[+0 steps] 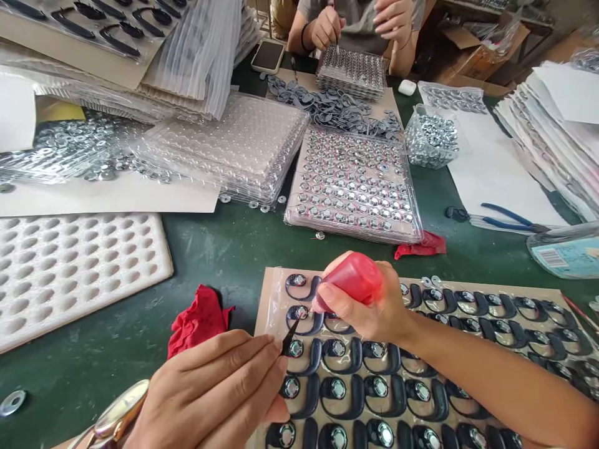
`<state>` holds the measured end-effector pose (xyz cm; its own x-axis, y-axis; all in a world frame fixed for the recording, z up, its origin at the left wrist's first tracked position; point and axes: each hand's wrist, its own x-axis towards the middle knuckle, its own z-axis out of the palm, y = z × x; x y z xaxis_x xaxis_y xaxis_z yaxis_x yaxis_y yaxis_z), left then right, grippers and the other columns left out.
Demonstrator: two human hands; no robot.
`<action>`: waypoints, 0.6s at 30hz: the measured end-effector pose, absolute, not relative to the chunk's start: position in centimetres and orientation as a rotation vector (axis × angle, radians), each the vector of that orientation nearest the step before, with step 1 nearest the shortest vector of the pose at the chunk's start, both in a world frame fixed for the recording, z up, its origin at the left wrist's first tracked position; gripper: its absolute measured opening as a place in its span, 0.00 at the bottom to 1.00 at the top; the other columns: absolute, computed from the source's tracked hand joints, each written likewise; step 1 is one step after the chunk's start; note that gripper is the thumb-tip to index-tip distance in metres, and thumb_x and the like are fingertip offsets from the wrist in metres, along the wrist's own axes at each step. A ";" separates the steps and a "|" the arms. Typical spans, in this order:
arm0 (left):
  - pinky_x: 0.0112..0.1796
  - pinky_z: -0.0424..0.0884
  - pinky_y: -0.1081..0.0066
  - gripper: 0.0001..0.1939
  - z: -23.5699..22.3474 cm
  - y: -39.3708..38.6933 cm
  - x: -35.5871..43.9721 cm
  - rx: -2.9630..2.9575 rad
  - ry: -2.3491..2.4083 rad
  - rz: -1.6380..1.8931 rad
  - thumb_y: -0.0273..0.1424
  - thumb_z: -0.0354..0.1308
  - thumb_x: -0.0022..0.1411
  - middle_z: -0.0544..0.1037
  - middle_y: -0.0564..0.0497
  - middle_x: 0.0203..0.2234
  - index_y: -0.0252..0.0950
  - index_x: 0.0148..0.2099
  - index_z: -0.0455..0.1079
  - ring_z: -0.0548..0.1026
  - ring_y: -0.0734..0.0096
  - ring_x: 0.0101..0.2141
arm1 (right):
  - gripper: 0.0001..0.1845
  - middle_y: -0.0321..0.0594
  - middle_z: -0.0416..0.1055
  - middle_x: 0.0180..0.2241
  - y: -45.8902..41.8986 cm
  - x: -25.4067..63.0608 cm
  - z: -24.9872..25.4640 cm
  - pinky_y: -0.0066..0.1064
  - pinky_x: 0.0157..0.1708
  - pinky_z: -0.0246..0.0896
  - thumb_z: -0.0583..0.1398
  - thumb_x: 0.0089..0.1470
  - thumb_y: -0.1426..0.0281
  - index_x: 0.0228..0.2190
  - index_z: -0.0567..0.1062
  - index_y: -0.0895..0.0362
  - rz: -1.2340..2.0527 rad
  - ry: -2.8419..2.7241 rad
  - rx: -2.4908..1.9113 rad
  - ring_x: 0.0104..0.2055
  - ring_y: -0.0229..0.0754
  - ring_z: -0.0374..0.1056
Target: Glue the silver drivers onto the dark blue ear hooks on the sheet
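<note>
My right hand (369, 305) is wrapped round a red squeeze bottle (353, 280), its nozzle tilted down to the left. Dark pointed tweezers (291, 337) are pinched in my left hand (224, 386), which wears a gold-coloured watch (122, 405). The tweezers' tip and the bottle's nozzle meet near a small round silver part in one dark curved ear-hook-shaped piece (299, 317). Rows of these pieces, many with round silver parts, lie on a brown board (274, 280) under clear plastic. My right hand hides some of them.
A red cloth (199, 318) and a white foam tray (161, 249) lie at left. Beyond stand clear trays of silver discs (353, 181), a tub of metal parts (433, 140) and blue-handled pliers (508, 215). A co-worker's hands (327, 28) work across the green table (224, 249).
</note>
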<state>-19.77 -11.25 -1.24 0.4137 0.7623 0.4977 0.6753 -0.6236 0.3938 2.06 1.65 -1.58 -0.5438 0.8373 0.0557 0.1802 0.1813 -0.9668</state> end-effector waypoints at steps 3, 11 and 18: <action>0.56 0.69 0.70 0.13 -0.5 -10.7 -20.5 2.548 1.219 0.929 0.21 0.51 0.68 0.82 0.47 0.45 0.29 0.50 0.74 0.76 0.74 0.51 | 0.08 0.39 0.75 0.20 1.5 2.1 -1.6 0.29 0.22 0.68 0.65 0.53 0.66 0.29 0.76 0.58 1.422 -1.863 -0.973 0.21 0.40 0.71; 0.44 0.77 0.73 0.08 -0.1 -8.4 -20.7 2.362 1.220 1.125 0.17 0.56 0.62 0.83 0.47 0.34 0.28 0.41 0.75 0.80 0.75 0.36 | 0.08 0.39 0.77 0.25 1.4 2.0 -1.7 0.27 0.25 0.70 0.68 0.50 0.67 0.27 0.74 0.57 1.381 -1.916 -0.914 0.25 0.38 0.72; 0.48 0.75 0.73 0.09 -0.3 -10.2 -20.9 2.449 1.214 1.079 0.23 0.53 0.67 0.83 0.46 0.38 0.29 0.46 0.74 0.81 0.72 0.42 | 0.08 0.39 0.78 0.25 1.1 2.3 0.5 0.27 0.22 0.68 0.69 0.49 0.69 0.29 0.74 0.56 1.732 -1.738 -0.894 0.25 0.40 0.73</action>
